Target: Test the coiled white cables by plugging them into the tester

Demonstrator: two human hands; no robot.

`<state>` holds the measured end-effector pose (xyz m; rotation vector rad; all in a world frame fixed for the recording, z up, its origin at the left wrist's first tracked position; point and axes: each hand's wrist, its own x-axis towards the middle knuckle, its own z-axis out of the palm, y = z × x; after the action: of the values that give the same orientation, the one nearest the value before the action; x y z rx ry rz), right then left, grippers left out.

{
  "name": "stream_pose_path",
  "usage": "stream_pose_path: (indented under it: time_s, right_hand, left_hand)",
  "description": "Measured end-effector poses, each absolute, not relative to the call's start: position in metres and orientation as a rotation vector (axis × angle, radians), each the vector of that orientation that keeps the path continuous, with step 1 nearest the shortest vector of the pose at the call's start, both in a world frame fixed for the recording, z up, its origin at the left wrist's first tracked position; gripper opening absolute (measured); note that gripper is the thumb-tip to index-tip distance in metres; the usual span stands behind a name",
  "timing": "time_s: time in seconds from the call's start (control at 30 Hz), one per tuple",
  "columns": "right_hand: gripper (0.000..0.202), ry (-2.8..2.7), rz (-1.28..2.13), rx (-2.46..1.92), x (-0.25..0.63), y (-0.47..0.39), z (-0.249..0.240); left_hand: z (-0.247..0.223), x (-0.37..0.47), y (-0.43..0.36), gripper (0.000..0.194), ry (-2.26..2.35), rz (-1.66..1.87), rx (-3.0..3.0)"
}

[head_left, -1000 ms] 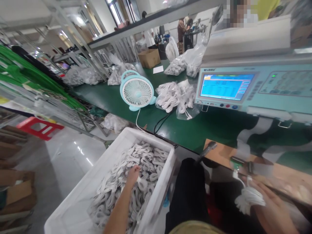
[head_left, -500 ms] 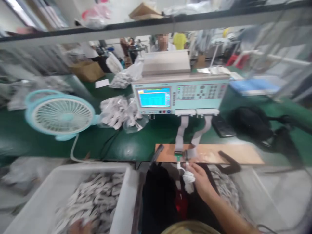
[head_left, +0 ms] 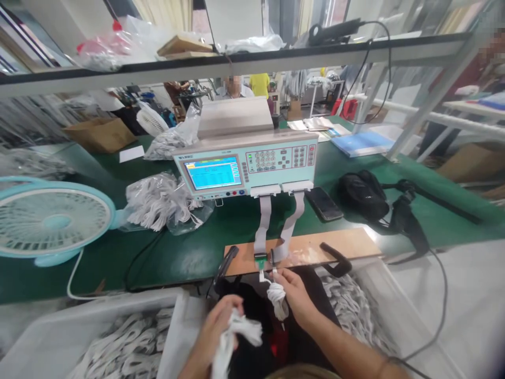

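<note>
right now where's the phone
In the head view, the phone lies on the green bench, right of the tester, beside the black bag.

Glossy green bench mat [head_left: 221, 247], bare wood board [head_left: 347, 243], seemingly plastic white crates [head_left: 47, 342]

Both forearms show bare, no sleeves in view. The left hand [head_left: 215, 329] and right hand [head_left: 295, 295] wear no gloves, and no rings show on the fingers [head_left: 281, 275]. Black trousers sit below the fingertips.
</note>
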<state>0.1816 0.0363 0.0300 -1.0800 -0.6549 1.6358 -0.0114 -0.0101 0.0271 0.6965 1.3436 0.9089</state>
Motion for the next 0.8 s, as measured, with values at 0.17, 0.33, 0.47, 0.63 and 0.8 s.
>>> stream_pose_path:
  time_s: [0.17,0.33,0.47,0.63,0.8]
  right_hand:
    - [0.035,-0.739,1.566,-1.087,0.183,0.039,0.023]
    - [0.035,-0.774,1.529,-1.109,0.176,0.035,0.02]
    - [0.029,-0.987,1.478,-1.17,0.19,0.017,0.019]
    - [0.023,-1.457,1.277,-1.538,0.28,0.003,0.009]
    - [0.016,-1.878,0.576,-1.745,0.322,-0.009,0.014]
  left_hand:
    - [0.038,0.053,0.028,0.043,1.208,0.816,0.764]
    - [0.038,0.068,0.031,0.028,1.299,0.981,0.761]
    - [0.04,0.072,0.01,0.025,1.298,0.981,0.778]
    - [0.035,0.071,-0.011,0.037,1.212,0.767,0.586]
    - [0.028,0.074,-0.009,0.037,1.157,0.735,0.528]
